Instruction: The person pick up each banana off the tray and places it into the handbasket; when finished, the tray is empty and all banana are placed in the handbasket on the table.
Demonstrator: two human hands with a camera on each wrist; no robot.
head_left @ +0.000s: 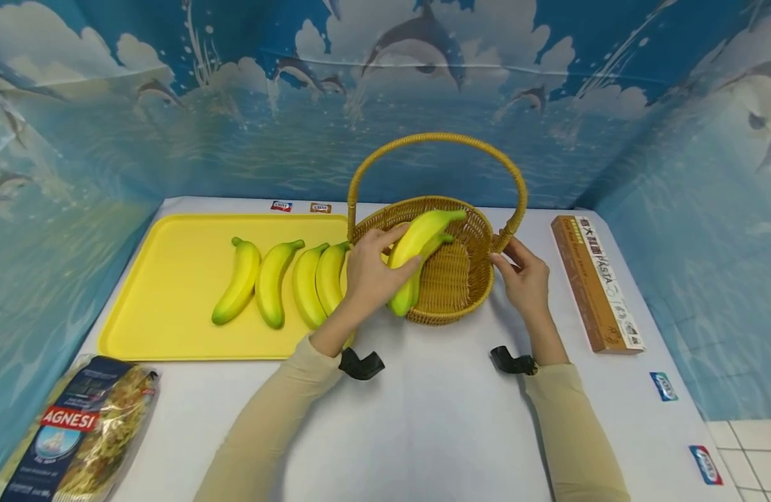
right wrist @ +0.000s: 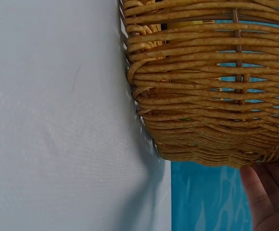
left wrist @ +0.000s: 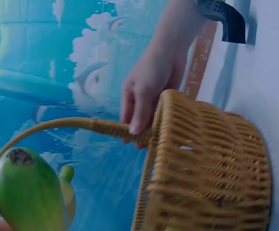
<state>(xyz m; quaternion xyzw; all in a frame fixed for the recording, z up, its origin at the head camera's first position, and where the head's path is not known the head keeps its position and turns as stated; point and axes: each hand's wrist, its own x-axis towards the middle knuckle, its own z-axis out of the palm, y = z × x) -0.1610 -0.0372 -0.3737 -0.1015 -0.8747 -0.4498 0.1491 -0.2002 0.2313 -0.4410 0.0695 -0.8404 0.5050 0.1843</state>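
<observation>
My left hand [head_left: 376, 268] holds a yellow banana [head_left: 420, 240] with green ends over the left part of a woven wicker basket [head_left: 445, 279]. A second banana [head_left: 431, 245] shows just beneath it, partly covered; whether the hand also touches that one I cannot tell. In the left wrist view the held banana's dark-tipped green end [left wrist: 26, 187] is close to the camera. My right hand [head_left: 523, 275] grips the basket's right rim at the foot of its tall arched handle, thumb in front. Several more bananas [head_left: 272, 282] lie side by side on a yellow tray [head_left: 172, 293], partly behind the left hand.
A brown pasta box [head_left: 595, 282] lies right of the basket. At the front left is a bag of Agnesi pasta [head_left: 78, 432]. Small packet-like cards [head_left: 663, 385] lie along the table's right and back edges. A dolphin-print curtain [head_left: 260, 139] hangs behind.
</observation>
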